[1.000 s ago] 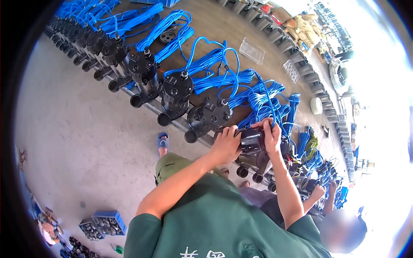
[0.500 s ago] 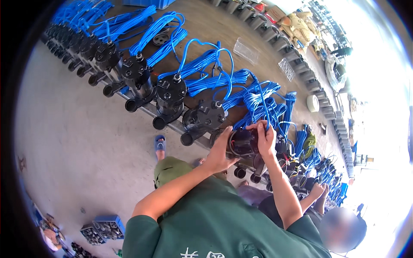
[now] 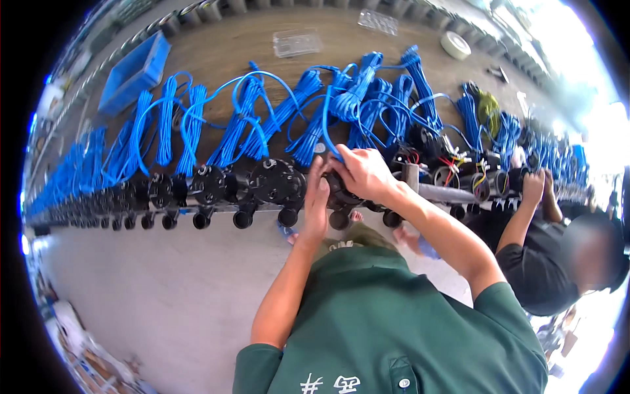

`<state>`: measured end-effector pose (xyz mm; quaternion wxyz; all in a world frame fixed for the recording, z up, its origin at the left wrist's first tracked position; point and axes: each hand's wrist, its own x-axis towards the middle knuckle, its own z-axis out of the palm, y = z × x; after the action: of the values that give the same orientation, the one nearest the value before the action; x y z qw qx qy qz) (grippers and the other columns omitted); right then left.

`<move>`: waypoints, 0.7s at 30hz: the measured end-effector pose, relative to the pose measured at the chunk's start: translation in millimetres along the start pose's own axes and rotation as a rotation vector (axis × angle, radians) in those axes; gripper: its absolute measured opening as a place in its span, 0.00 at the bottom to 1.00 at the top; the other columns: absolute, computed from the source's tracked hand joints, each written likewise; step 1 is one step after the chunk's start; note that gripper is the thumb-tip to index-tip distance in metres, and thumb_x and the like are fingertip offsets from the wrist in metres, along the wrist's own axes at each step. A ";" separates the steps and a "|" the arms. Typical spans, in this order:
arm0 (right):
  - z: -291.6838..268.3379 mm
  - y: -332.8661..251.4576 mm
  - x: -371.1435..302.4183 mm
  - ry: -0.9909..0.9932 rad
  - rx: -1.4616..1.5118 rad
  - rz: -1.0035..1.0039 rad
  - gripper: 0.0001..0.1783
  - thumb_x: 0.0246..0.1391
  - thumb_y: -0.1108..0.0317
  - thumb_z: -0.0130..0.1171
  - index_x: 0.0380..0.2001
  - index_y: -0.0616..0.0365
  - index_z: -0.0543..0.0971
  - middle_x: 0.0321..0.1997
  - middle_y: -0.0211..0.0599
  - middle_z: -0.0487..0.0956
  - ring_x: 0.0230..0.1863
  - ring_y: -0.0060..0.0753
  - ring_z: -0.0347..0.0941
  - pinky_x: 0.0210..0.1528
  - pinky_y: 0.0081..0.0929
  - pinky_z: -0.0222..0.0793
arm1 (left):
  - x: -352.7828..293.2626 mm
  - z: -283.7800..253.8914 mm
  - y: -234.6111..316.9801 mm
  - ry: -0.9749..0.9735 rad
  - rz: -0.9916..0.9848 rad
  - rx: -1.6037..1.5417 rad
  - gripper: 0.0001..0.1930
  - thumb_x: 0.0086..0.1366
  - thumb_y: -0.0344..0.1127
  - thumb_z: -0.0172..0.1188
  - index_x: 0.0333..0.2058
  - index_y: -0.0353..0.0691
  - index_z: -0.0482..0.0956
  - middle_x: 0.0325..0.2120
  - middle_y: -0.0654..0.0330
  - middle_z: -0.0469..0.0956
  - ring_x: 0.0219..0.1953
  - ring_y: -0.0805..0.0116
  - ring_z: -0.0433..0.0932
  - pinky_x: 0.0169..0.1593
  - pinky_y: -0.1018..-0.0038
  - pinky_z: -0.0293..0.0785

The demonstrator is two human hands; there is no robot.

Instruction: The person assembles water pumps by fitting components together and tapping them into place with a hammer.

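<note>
A black-topped pump stands in the row at the bench edge, partly hidden by my hands. My left hand lies along the left side of its black cover, fingers stretched out and together. Curled over the top of the cover is my right hand, closed on it near where the blue cable comes in. Beside my left hand stands another pump with a round black cover. Bundled blue cables lie on the bench behind. How the cover meets the body is hidden.
Several similar pumps line the edge leftward. On the bench are a blue bin, clear plastic trays and a tape roll. Rightward are open motors with coloured wires and a co-worker's hands.
The black cover, tilted between both hands before, is now lower and upright in the row. My left hand has flattened against its side; my right has moved over its top. The view has turned.
</note>
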<state>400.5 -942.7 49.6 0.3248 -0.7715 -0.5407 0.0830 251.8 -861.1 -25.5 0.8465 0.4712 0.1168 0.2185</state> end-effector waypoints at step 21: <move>-30.7 13.8 89.9 -0.009 0.958 0.452 0.24 0.75 0.47 0.48 0.32 0.56 0.75 0.27 0.27 0.73 0.28 0.23 0.69 0.31 0.27 0.66 | 5.7 20.2 -6.0 0.134 -0.016 0.287 0.22 0.66 0.31 0.62 0.58 0.32 0.75 0.48 0.61 0.74 0.48 0.73 0.73 0.56 0.75 0.71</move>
<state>462.1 -878.3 85.3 0.6126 -0.6337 -0.2639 0.3918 266.6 -876.2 -19.9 0.7625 0.5709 0.2066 0.2237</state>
